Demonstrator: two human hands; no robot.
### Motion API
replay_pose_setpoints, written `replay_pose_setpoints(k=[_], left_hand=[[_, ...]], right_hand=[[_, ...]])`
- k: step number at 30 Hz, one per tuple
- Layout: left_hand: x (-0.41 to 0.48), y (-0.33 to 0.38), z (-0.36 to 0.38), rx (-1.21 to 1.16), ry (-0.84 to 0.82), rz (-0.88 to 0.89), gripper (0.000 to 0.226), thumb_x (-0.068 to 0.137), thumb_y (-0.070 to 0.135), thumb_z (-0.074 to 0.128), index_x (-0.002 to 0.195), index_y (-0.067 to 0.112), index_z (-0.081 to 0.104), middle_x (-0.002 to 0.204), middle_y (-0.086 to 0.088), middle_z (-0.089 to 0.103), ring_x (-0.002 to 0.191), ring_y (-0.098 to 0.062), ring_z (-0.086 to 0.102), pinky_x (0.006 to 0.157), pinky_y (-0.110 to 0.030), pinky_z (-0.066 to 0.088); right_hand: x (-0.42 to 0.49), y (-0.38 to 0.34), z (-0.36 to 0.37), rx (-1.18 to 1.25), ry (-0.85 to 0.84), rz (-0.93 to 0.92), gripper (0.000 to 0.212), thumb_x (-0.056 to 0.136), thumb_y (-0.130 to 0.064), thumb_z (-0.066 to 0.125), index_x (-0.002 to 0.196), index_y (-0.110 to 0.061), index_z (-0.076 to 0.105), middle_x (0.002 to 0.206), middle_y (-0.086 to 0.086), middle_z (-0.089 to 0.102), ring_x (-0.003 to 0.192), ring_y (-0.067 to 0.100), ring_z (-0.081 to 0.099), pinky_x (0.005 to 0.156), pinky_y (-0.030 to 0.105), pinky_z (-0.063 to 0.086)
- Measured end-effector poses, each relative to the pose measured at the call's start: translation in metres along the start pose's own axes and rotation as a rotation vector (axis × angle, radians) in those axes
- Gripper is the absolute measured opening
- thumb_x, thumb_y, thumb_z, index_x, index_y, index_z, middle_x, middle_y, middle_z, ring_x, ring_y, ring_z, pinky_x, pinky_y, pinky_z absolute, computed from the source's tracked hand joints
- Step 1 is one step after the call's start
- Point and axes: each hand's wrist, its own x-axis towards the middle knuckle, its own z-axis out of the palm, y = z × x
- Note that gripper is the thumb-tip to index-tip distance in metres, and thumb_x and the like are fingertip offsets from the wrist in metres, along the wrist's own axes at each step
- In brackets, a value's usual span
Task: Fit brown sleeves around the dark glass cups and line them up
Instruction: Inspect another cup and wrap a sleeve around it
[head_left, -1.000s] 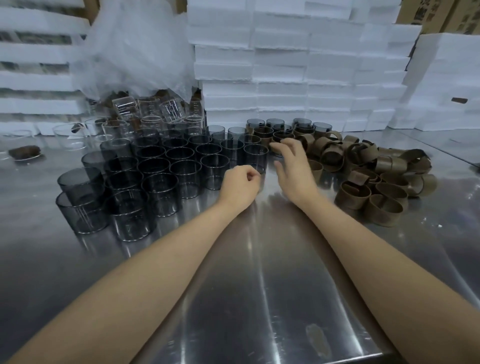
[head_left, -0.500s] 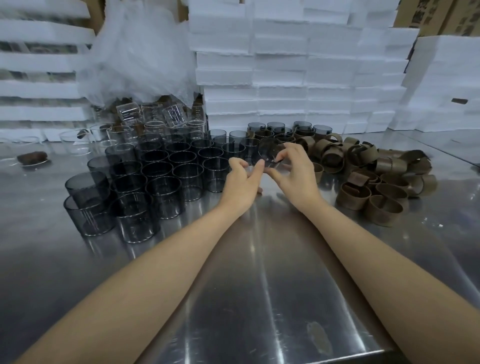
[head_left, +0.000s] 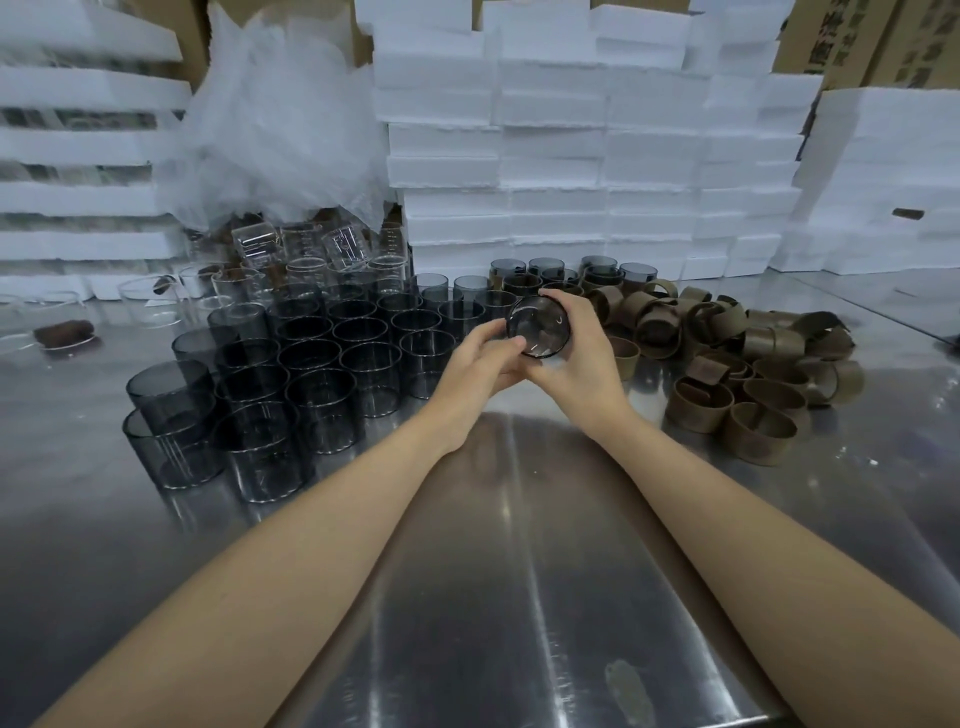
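Both hands hold one dark glass cup (head_left: 539, 327) above the steel table, its round end turned toward me. My right hand (head_left: 579, 364) wraps the cup from the right and behind. My left hand (head_left: 480, 366) grips it from the left, thumb against its rim. Whether a sleeve is on this cup is hidden by the fingers. Several bare dark cups (head_left: 311, 364) stand in rows to the left. A heap of brown sleeves (head_left: 727, 364) lies to the right. A few sleeved cups (head_left: 524, 283) stand at the back.
White foam slabs (head_left: 571, 171) are stacked behind the table, with a crumpled plastic sheet (head_left: 280, 135) at the back left over clear glasses (head_left: 291, 254). Bare steel table (head_left: 519, 571) lies between my forearms. Cardboard boxes (head_left: 857, 41) stand at the top right.
My hands came together at the row's right end, lifted one dark cup off the table and tilted it so its round end faces me.
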Motion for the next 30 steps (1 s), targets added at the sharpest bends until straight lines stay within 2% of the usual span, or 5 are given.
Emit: replay_pose_setpoints(k=[8,14,16,21,30], left_hand=[[-0.002,0.001,-0.001,0.047,0.009,0.028,0.024,0.100,0.021,0.051,0.113,0.007,0.064,0.103,-0.007,0.072,0.094,-0.022,0.069,0.086,-0.028,0.056],[-0.002,0.001,0.002,0.067,0.073,-0.022,0.028,0.102,0.035,0.046,0.110,0.011,0.058,0.110,-0.016,0.070,0.092,-0.024,0.072,0.087,-0.036,0.057],[-0.002,0.002,0.002,0.041,0.069,-0.037,0.038,0.101,0.039,0.047,0.117,0.006,0.053,0.112,-0.020,0.068,0.096,-0.030,0.071,0.090,-0.042,0.056],[-0.003,0.006,0.000,0.006,0.048,-0.100,0.045,0.100,0.041,0.050,0.121,0.001,0.051,0.106,-0.017,0.071,0.102,-0.035,0.069,0.095,-0.046,0.054],[-0.009,0.010,0.002,0.010,0.066,-0.118,0.061,0.090,0.038,0.065,0.126,-0.007,0.046,0.122,-0.029,0.061,0.111,-0.038,0.064,0.098,-0.050,0.052]], right_hand=[[0.000,-0.006,-0.004,0.027,-0.019,0.013,0.071,0.071,-0.013,0.083,0.131,-0.027,0.047,0.125,-0.007,0.055,0.115,-0.004,0.052,0.097,0.008,0.038],[-0.004,-0.008,-0.004,0.074,-0.132,0.031,0.069,0.072,-0.005,0.079,0.124,-0.035,0.044,0.109,-0.033,0.059,0.107,-0.005,0.059,0.089,0.010,0.045],[-0.002,-0.009,-0.006,0.063,-0.147,0.003,0.069,0.071,-0.003,0.080,0.122,-0.035,0.045,0.110,-0.028,0.060,0.105,-0.002,0.060,0.087,0.011,0.045],[-0.002,-0.009,-0.008,0.054,-0.188,-0.040,0.065,0.070,-0.002,0.082,0.126,-0.011,0.052,0.115,-0.003,0.064,0.107,0.008,0.062,0.095,0.025,0.050],[0.000,-0.015,-0.011,-0.012,-0.272,-0.132,0.058,0.072,-0.003,0.082,0.125,-0.006,0.056,0.122,0.002,0.059,0.114,0.015,0.059,0.099,0.029,0.048]])
